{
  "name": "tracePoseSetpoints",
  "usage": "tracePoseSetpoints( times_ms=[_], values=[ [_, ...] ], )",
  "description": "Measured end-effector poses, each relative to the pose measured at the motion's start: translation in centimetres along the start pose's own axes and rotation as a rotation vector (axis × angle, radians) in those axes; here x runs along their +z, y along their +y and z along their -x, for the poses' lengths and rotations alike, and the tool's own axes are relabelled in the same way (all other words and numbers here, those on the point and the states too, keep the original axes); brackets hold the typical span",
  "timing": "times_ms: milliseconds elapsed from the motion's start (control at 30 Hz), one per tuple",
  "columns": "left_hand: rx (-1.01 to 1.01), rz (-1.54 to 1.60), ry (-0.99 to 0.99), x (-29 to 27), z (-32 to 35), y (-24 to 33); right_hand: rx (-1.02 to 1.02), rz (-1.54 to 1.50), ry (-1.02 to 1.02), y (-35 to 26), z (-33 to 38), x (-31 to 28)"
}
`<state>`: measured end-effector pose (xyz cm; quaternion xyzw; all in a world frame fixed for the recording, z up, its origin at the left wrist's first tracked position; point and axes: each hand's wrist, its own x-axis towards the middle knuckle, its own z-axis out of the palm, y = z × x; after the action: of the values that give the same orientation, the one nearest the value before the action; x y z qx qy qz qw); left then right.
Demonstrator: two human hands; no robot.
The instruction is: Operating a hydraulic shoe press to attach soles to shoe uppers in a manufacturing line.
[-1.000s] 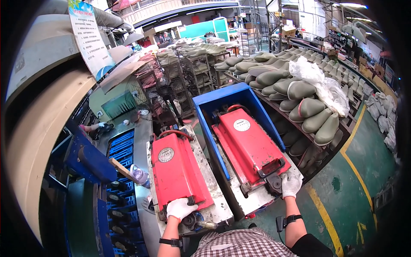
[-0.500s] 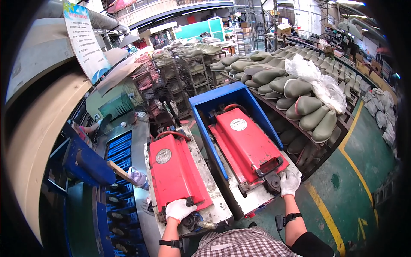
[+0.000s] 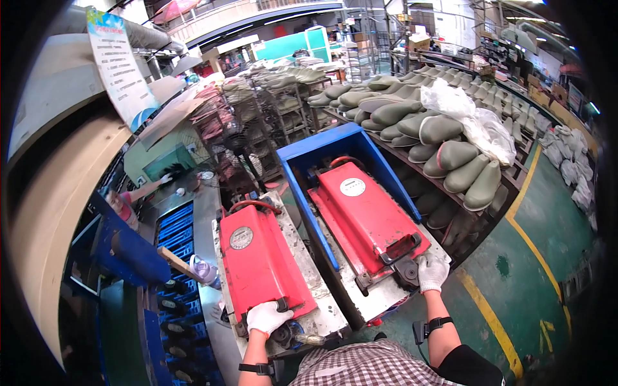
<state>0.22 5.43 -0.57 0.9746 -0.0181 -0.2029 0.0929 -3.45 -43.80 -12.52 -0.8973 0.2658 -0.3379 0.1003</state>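
At the far left stands a signboard [image 3: 122,67] above a curved beige panel [image 3: 38,212], and past the panel's right edge a co-worker [image 3: 124,206] stretches one arm out over a metal bench. Nearer, a blue slatted frame [image 3: 174,225] runs along the bench, with a clear plastic bottle [image 3: 204,269] just to its right. Next comes the left red cover [image 3: 257,264], lying on a pale, stained base with a round dial plate toward its far end. The white-gloved left hand [image 3: 267,318] lies on its near edge, just left of a small black catch [image 3: 282,305]; its fingers are bunched, but I cannot tell whether they grip. To the right, the right red cover [image 3: 360,199] sits partly inside a blue housing [image 3: 320,144], a black handle [image 3: 402,246] at its near end. The gloved right hand [image 3: 433,273] touches the round black fitting [image 3: 407,273] at the near right corner, its hold unclear. Farther right, olive boots [image 3: 441,130] lie heaped on a rack under white plastic sheeting [image 3: 463,109], beside a green floor [image 3: 534,257] with yellow lines.
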Motion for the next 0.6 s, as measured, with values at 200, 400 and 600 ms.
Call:
tracePoseSetpoints(
  times_ms=[200,400,600],
  values=[
    [-0.009,-0.014,0.016,0.17,-0.14,0.0,0.03,0.007,-0.036,0.38,-0.04,0.49],
    [-0.011,-0.008,0.013,0.48,-0.35,-0.26,-0.006,-0.003,0.003,0.36,0.16,0.5],
    [-0.001,-0.015,0.015,0.64,-0.49,-0.37,0.03,0.017,-0.042,0.01,0.0,0.05]
  ],
)
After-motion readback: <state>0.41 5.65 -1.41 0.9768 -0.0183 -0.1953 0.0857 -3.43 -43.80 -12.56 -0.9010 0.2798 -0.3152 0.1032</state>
